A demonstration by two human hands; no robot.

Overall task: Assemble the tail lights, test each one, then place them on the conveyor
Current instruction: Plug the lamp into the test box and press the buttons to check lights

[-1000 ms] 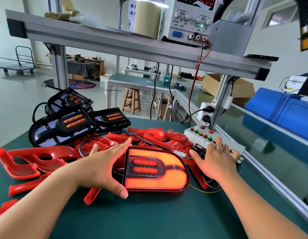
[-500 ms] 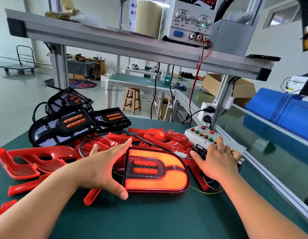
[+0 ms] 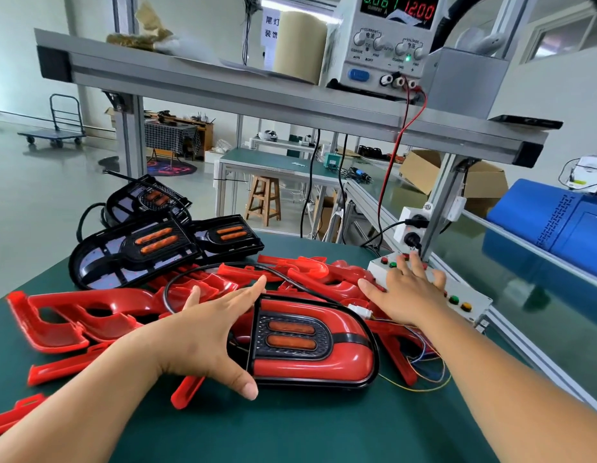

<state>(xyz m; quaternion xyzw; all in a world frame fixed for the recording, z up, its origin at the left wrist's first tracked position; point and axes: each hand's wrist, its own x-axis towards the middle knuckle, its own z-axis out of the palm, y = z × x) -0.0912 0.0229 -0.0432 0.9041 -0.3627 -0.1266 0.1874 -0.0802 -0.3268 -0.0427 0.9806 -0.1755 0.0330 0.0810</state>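
Left hand (image 3: 207,335), fingers straight and spread, braces the left end of the tail light (image 3: 324,360) lying on the green desk (image 3: 290,429). Right hand (image 3: 404,292), fingers apart, rests on the button box (image 3: 470,304). Behind: black housings (image 3: 133,255).

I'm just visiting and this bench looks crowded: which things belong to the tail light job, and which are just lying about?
Job: tail light, left hand on it; button box under right hand; power supply; red lenses; black housings.
Lying about: tan roll; blue machine; stool; cart.
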